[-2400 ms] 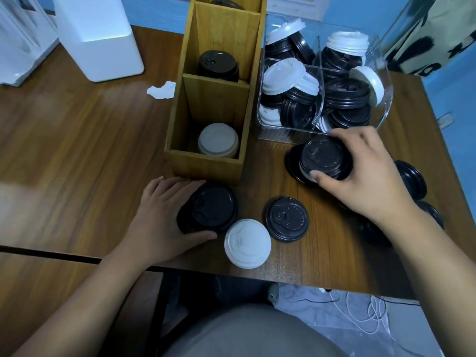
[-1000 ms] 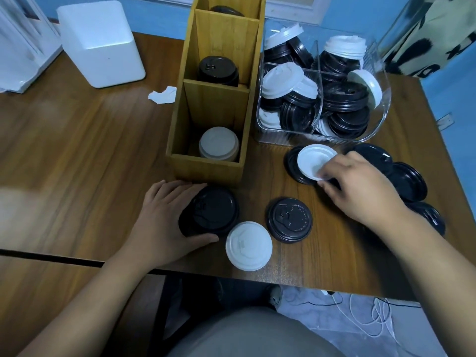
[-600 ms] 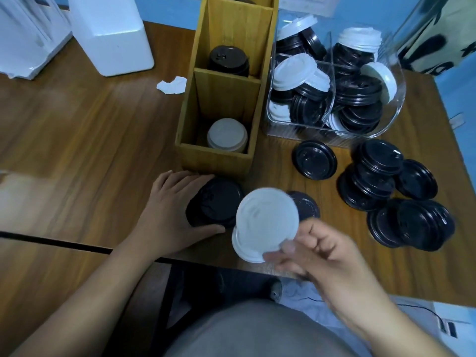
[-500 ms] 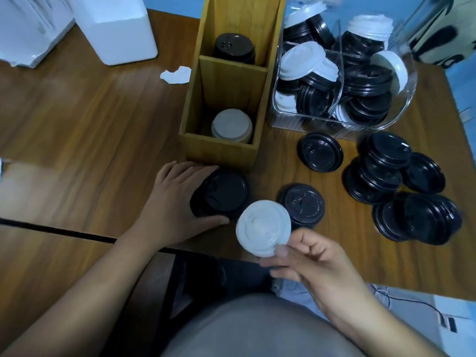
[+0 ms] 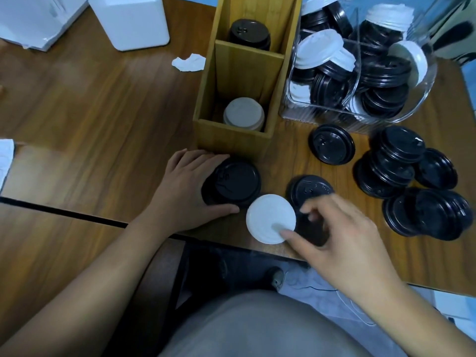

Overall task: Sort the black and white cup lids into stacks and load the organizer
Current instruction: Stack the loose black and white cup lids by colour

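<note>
My left hand [image 5: 185,191] is wrapped around a short stack of black lids [image 5: 235,184] on the table, just in front of the wooden organizer [image 5: 231,143]. My right hand [image 5: 342,238] hovers with fingers spread; only its thumb tip touches the white lid [image 5: 268,217] lying flat at the table's near edge. The organizer's front compartment holds a white lid stack [image 5: 243,115], and the one behind it holds a black lid stack [image 5: 248,33]. A single black lid [image 5: 309,188] lies right of the white one.
A clear bin [image 5: 322,117] of mixed black and white lids stands right of the organizer. Loose black lids [image 5: 332,144] and black piles [image 5: 396,161] [image 5: 425,215] lie in front of it. At back left are a white box [image 5: 128,19] and crumpled paper [image 5: 188,63].
My right hand took a white lid from among the black lids on the right, carried it to the near edge and set it on the white lid there. My left hand stayed.
</note>
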